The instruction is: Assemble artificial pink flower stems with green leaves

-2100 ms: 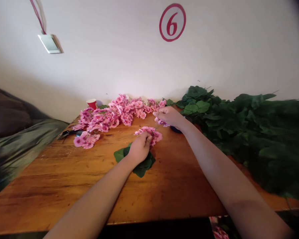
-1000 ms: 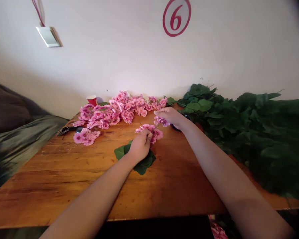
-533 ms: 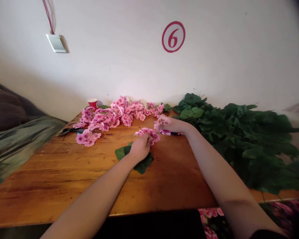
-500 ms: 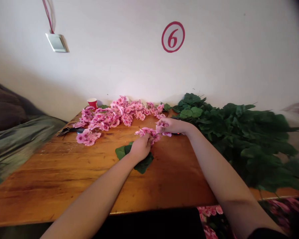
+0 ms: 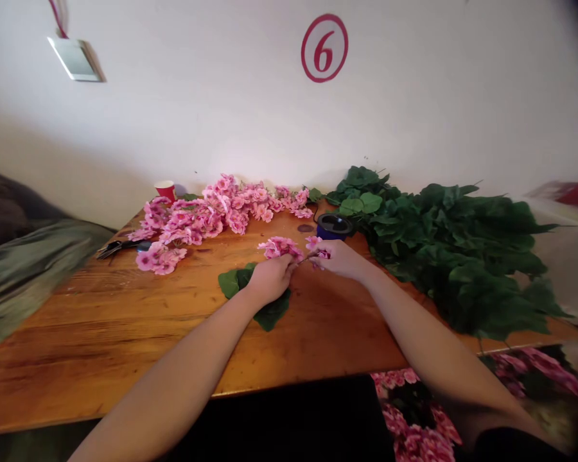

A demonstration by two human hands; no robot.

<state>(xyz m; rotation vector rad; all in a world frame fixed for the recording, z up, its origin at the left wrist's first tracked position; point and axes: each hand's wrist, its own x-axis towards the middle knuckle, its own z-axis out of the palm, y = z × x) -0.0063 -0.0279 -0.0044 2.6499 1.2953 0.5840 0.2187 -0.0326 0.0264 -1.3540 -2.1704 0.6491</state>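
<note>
My left hand (image 5: 271, 278) is closed around the stem of a pink artificial flower spray (image 5: 280, 247), whose blossoms show just beyond the fingers. Green leaves (image 5: 272, 312) stick out below and to the left of that hand. Close by on the right, my right hand (image 5: 340, 258) pinches a smaller pink flower sprig (image 5: 313, 243), its thin stem pointing toward the left fingers. Whether the two stems touch is hard to make out. Just behind the right hand stands a round dark-blue pot-like device (image 5: 334, 226) with a black opening.
Pink flowers (image 5: 226, 208) lie heaped along the wall side of the wooden table (image 5: 139, 340), with a red paper cup (image 5: 166, 190) behind. Dark tools (image 5: 120, 246) rest at the left edge. A large pile of green leaves (image 5: 453, 250) covers the right side. More pink flowers (image 5: 419, 423) are below the front edge.
My right hand has drawn slightly right and down, away from the left hand, with the sprig in its fingers. The blue device behind it now shows. The view has tilted down a little.
</note>
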